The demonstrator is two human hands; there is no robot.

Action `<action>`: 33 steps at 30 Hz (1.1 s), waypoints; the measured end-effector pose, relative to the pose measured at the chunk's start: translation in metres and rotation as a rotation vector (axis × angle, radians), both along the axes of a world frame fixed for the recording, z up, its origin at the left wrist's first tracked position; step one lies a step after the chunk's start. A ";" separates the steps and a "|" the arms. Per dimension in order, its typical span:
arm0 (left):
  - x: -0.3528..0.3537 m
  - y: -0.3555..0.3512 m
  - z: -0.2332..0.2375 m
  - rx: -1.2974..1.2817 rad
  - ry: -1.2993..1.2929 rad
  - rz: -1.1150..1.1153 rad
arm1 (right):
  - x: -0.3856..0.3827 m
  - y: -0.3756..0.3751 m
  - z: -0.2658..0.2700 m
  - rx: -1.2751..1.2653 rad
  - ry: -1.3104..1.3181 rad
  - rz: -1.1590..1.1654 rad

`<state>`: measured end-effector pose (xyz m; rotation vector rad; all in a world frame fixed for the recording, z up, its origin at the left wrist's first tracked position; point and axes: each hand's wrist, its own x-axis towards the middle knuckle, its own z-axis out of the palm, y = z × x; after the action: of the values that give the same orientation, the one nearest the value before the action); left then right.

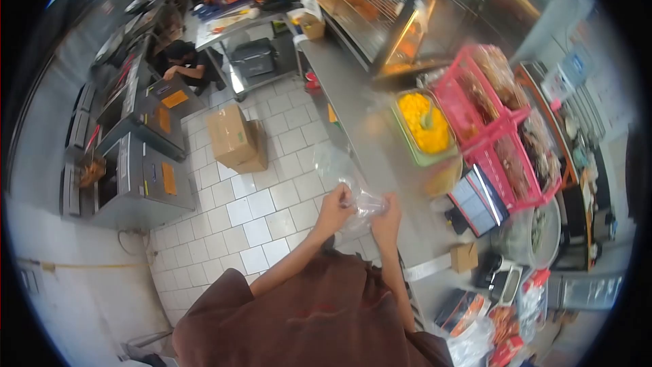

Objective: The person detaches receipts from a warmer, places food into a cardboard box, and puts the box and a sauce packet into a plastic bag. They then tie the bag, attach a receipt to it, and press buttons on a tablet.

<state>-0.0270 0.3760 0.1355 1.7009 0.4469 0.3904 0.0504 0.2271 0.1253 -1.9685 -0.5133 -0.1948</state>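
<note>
In front of my body I hold a clear plastic bag point(367, 202) between both hands, by the edge of the steel counter point(377, 153). My left hand point(334, 211) pinches one side of it, and my right hand point(386, 221) grips the other side. Part of the thin film seems to hang past my left hand over the floor, though it is blurred. On the counter beyond my right hand sits a greenish tub point(438, 158) of bright yellow food point(422, 122), with a utensil stuck in it.
Pink baskets point(475, 134) of bagged items and a tablet screen point(479, 200) stand to the right. A lit display case point(367, 10) is further along. Cardboard boxes point(231, 136) sit on the tiled floor. A person point(193, 68) crouches by the fryers point(146, 177) at left.
</note>
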 end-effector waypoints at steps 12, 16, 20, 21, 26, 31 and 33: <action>-0.004 0.033 -0.071 0.142 -0.094 0.428 | 0.030 -0.005 -0.059 -0.027 0.206 -0.238; -0.011 0.038 -0.077 0.102 -0.068 0.617 | 0.023 0.018 -0.027 0.343 0.017 -0.429; -0.026 0.058 -0.074 0.281 0.075 0.458 | 0.039 -0.007 -0.051 0.299 0.491 -0.230; -0.029 0.071 -0.072 0.327 0.111 0.550 | 0.051 -0.014 -0.056 0.124 0.246 -0.305; -0.021 0.081 -0.054 0.311 -0.189 0.777 | 0.034 0.030 -0.021 0.336 0.102 -0.187; -0.025 0.091 -0.042 0.604 0.048 0.475 | 0.030 0.031 -0.025 -0.123 0.082 0.066; -0.022 0.102 -0.037 0.478 0.070 0.543 | 0.047 0.037 -0.033 0.225 0.050 -0.113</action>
<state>-0.0493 0.4780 0.0982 2.0436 0.9293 0.8890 0.0976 0.2637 0.0924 -1.7789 -0.3323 -0.2623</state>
